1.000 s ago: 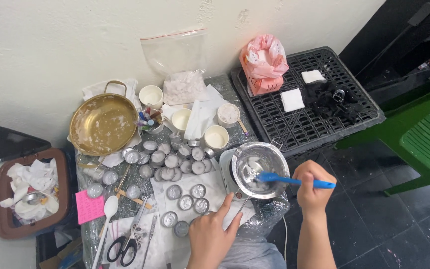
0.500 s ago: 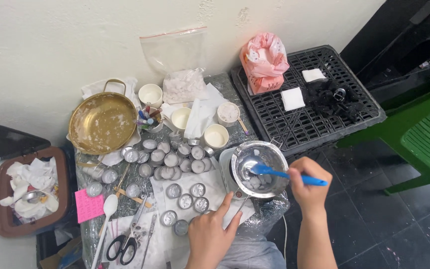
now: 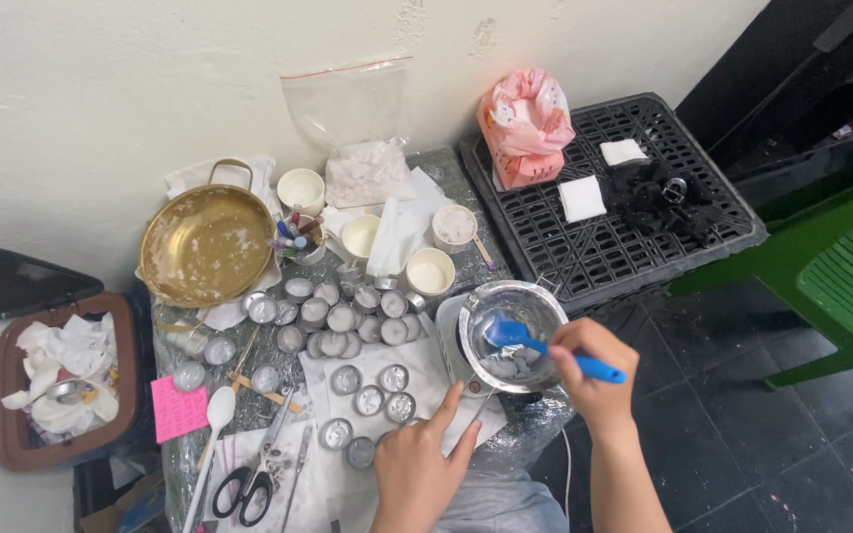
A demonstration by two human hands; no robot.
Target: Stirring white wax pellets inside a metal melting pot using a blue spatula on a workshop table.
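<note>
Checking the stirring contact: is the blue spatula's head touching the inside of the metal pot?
Cannot tell. In the head view the blue spatula, held by the right hand, reaches into the metal pot, but no contact or gap shows plainly.

To your left sits a gold pan (image 3: 206, 244) with white smears, and beyond it a brown bin (image 3: 12, 444) stuffed with crumpled tissue. Near you lie black-handled scissors (image 3: 249, 484), a white spoon (image 3: 217, 413) and a pink note (image 3: 178, 408). A pink bag (image 3: 525, 123) stands on the black crate (image 3: 604, 247), beside a green chair (image 3: 841, 276).
</note>
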